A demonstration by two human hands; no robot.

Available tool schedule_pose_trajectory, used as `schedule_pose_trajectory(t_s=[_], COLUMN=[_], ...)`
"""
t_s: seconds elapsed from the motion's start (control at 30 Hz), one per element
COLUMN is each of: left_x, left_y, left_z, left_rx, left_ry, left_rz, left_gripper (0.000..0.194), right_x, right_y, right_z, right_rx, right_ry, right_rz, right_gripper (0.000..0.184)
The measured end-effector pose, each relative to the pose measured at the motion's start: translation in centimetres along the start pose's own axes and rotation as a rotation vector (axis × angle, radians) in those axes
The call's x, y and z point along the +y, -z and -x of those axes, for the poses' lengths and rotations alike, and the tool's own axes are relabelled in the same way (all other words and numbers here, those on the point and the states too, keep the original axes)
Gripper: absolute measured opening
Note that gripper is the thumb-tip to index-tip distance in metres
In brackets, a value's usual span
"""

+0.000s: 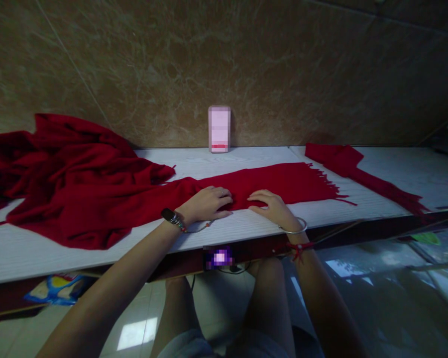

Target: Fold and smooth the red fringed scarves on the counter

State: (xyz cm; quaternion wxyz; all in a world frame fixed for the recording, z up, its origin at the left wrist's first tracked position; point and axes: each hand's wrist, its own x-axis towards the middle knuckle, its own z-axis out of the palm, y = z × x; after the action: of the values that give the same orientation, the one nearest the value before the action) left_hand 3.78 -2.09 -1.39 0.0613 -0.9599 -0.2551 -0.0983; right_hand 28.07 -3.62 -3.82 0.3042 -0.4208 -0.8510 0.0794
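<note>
A long red scarf [283, 181] lies stretched along the white table, its fringed end toward the right. My left hand [209, 203] rests on the scarf near its front edge, fingers extended over the cloth. To the right of it, my right hand [271, 206] touches the same front edge, with fingers bent and the thumb apart from them. Red cloth shows in the gap between that thumb and the fingers. Leftward, the scarf runs into a loose heap of red cloth [78, 164]; where one piece ends and another begins, I cannot tell.
Against the brown marbled wall [171, 59] leans a phone [219, 129] with its picture blurred. A second, folded red scarf [343, 159] lies at the right of the white table [246, 155]. Below the tabletop are a blue packet [59, 288] and a blurred glowing device [219, 257].
</note>
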Motion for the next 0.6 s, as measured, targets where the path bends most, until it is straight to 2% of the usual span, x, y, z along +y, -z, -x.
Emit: schedule_pose_trajectory(t_s=[0.1, 0.33, 0.47, 0.6], left_x=[0.02, -0.29, -0.41, -0.53], left_y=[-0.05, -0.41, -0.73, -0.90], left_z=[-0.06, 0.07, -0.03, -0.02], left_rx=[0.016, 0.122, 0.128, 0.111], left_ry=[0.014, 0.036, 0.094, 0.152], left_rz=[-0.061, -0.158, -0.131, -0.073], left_gripper=[0.022, 0.026, 0.026, 0.026], right_x=[0.06, -0.24, -0.36, -0.11], right_y=[-0.03, -0.01, -0.33, -0.74], right_z=[0.03, 0.09, -0.17, -0.35], right_rx=[0.014, 0.017, 0.037, 0.120], right_ry=[-0.010, 0.040, 0.063, 0.016], right_rz=[0.002, 0.023, 0.088, 0.134], right_gripper=[0.013, 0.015, 0.021, 0.031])
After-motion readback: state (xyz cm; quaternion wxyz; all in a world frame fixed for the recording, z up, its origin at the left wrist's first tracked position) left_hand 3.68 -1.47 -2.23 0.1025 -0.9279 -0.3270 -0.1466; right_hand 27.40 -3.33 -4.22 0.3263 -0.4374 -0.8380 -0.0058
